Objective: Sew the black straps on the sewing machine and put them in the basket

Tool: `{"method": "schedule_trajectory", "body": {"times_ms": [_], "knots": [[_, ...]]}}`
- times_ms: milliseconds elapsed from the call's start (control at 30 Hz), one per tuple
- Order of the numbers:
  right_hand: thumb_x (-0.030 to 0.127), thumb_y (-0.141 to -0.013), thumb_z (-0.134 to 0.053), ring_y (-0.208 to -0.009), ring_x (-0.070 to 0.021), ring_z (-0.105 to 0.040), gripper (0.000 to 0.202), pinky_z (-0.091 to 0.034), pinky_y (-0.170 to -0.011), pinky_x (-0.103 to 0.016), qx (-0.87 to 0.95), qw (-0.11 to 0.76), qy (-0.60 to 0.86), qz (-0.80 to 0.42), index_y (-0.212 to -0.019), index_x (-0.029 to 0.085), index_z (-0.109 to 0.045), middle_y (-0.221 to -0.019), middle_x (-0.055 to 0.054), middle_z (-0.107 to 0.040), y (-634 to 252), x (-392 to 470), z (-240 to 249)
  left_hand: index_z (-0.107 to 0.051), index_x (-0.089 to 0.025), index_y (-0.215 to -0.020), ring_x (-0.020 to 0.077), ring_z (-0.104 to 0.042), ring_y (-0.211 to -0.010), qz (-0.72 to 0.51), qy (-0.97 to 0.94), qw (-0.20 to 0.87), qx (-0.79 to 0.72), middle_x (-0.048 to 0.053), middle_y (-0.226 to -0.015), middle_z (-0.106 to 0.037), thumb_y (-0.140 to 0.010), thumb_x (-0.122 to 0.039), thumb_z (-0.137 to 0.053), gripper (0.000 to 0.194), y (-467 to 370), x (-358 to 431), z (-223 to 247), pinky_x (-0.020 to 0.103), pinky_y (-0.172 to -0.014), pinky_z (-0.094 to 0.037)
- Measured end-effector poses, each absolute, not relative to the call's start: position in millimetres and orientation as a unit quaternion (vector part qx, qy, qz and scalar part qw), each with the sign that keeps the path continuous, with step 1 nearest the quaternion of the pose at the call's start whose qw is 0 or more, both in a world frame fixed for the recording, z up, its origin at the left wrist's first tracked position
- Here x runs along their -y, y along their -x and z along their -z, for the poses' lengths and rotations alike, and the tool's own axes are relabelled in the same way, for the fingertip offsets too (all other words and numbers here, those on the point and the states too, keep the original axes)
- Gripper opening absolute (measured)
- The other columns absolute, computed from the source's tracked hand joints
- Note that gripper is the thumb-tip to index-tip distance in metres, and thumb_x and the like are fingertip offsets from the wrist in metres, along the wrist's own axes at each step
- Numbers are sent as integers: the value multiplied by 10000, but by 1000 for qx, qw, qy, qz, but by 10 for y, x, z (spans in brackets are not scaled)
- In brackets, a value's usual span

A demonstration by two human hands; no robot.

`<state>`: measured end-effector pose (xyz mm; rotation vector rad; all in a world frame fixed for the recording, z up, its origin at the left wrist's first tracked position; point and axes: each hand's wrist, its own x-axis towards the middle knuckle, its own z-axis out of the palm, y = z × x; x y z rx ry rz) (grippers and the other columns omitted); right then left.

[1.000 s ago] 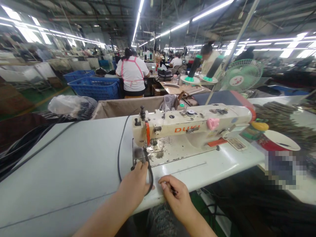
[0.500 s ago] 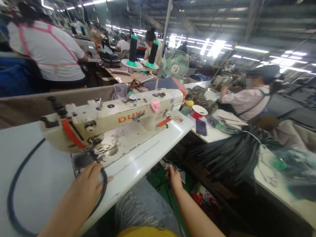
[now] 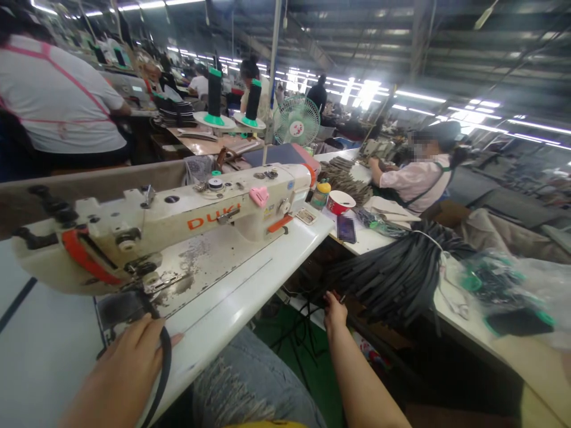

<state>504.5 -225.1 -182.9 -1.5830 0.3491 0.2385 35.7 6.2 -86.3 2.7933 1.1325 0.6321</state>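
Observation:
My left hand [image 3: 129,356] rests on the bed of the white sewing machine [image 3: 232,208], near the needle area, its fingers closed on a long black strip [image 3: 164,365] that curves past the thumb. Another stretch of dark strip lies at the table's far left. My right hand [image 3: 334,309] is past the table's front edge, below the bundle of black strips [image 3: 397,273]. Its fingers are curled around a small dark metallic item too small to name.
A side table holds a phone [image 3: 346,229], a red and white bowl [image 3: 341,203], a yellow-lidded jar [image 3: 322,193] and plastic bags [image 3: 513,285]. Thread cones [image 3: 214,98] and a green fan [image 3: 297,122] stand behind the machine. People sit at left and right.
The view has turned to the right, so the machine sits further left. My right hand has moved toward the black bundle. My left hand still holds the strip by the needle area.

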Motion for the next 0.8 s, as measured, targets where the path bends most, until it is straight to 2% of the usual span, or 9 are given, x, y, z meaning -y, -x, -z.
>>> {"method": "schedule_trajectory", "body": {"times_ms": [267,400,600,800], "knots": [[382,-1003,-673,-889,-170,-707,298,-616,-735,-324,-126,752,633,-131,-1210,169,-659,-1111,-52,-709,-5098,1959,1836,-656,-174,-1175,340,-664,-1162,-193,-896,18,-399,187,-1316,-655,-980,-477,-425,429,-369,-32,939,449,-991,-542],[397,-1010,-660,-884,-167,-701,297,-617,-744,-331,-123,763,622,-127,-1197,166,-658,-1115,-53,-704,-5163,1872,1817,-652,-197,-1159,314,-666,-1166,-217,-885,31,-410,161,-1296,-671,-969,-419,-435,364,-405,19,925,408,-986,-539],[429,-1019,-641,-749,-125,-664,299,-587,-646,-274,-126,738,652,-123,-1153,162,-659,-1008,-27,-698,-5124,1878,1825,-646,-197,-1149,332,-666,-1149,-229,-879,38,-417,175,-1267,-680,-955,-419,-449,355,-400,16,958,443,-991,-538],[419,-1013,-653,-646,-99,-612,272,-542,-578,-239,-106,677,711,-156,-1076,155,-667,-876,14,-667,-4634,2063,2004,-655,-178,-1136,350,-665,-1169,-220,-895,44,-384,201,-1286,-669,-970,-461,-448,387,-372,13,897,446,-1004,-541]]}}
